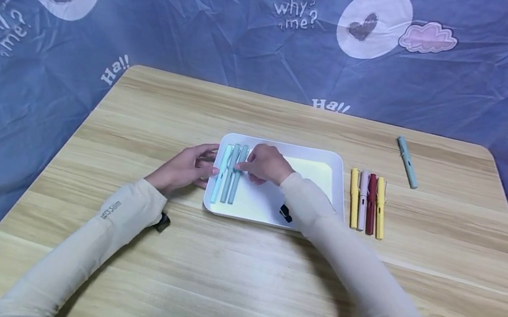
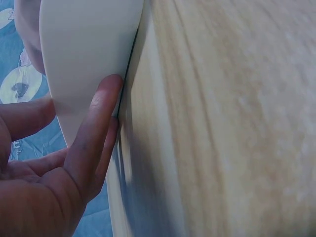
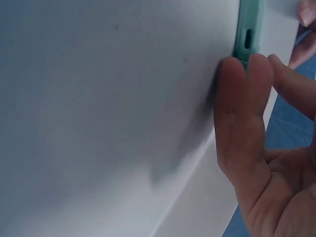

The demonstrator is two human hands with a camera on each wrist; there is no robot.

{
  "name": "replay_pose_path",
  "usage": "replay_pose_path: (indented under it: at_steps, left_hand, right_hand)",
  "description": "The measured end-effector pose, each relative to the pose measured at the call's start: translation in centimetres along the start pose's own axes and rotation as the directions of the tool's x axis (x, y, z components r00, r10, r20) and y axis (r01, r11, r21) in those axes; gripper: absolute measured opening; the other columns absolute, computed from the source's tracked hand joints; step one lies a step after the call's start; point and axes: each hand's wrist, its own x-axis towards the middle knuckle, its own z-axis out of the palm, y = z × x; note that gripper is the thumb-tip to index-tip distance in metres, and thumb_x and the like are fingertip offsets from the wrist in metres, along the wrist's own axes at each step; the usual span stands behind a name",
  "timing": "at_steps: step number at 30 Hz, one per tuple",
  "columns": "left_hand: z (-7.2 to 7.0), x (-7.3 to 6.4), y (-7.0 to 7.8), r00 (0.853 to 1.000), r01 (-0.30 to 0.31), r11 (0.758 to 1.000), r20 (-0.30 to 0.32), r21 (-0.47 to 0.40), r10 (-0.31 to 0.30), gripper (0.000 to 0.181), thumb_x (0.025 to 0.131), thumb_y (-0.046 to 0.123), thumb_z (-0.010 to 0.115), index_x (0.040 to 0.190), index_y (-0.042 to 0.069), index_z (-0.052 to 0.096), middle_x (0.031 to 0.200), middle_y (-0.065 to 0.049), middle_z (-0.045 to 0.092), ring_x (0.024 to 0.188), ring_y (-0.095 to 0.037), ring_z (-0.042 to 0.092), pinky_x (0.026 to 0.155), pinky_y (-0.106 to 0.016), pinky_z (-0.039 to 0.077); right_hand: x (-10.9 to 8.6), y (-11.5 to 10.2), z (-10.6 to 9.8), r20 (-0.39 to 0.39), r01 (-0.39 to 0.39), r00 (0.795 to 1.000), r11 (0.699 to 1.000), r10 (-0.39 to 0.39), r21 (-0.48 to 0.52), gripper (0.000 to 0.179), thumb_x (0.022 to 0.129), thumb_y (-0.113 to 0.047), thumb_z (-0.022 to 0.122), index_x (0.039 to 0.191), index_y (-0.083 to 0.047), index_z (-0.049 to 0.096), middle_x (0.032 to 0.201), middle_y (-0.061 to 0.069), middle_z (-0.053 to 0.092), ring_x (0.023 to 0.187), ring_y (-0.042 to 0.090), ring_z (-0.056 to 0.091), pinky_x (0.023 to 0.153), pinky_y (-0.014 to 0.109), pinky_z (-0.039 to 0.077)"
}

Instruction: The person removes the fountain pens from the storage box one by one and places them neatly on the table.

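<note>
A white tray (image 1: 269,218) stands mid-table with three capped pens side by side at its left end. The leftmost is a pale cyan pen (image 1: 217,186); beside it lie a blue-green pen (image 1: 227,185) and another, the rightmost blue-green pen (image 1: 233,191). My left hand (image 1: 185,169) holds the tray's left side, thumb at the rim and fingers against the outer wall (image 2: 89,54). Inside the tray, my right hand (image 1: 269,164) pinches the rightmost pen near its upper part; in the right wrist view, fingertips (image 3: 259,66) cover one end of it.
Right of the tray lie a yellow pen (image 1: 354,197), a lilac pen (image 1: 362,202), a dark red pen (image 1: 370,203) and a second yellow pen (image 1: 380,208). Farther back right is a lone blue-green pen (image 1: 407,162). A blue printed cloth (image 1: 234,37) hangs behind the wooden table (image 1: 212,286).
</note>
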Motion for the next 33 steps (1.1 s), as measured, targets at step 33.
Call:
replay_pose_path:
  at_steps: [33]
  left_hand:
    - [0.1, 0.0, -0.1, 1.0, -0.011, 1.0, 0.007, -0.018, 0.011, 0.071, 0.103, -0.001, 0.06, 0.164, 0.002, 0.023, 0.156, -0.027, 0.039, 0.137, -0.044, 0.05, 0.088, -0.04, 0.065]
  right_hand:
    - [-0.3, 0.5, -0.6, -0.015, -0.084, 0.996, 0.996, 0.084, -0.016, 0.028, 0.099, -0.025, 0.072, 0.106, 0.002, 0.074, 0.086, 0.01, 0.073, 0.071, 0.016, 0.07, 0.067, 0.025, 0.062]
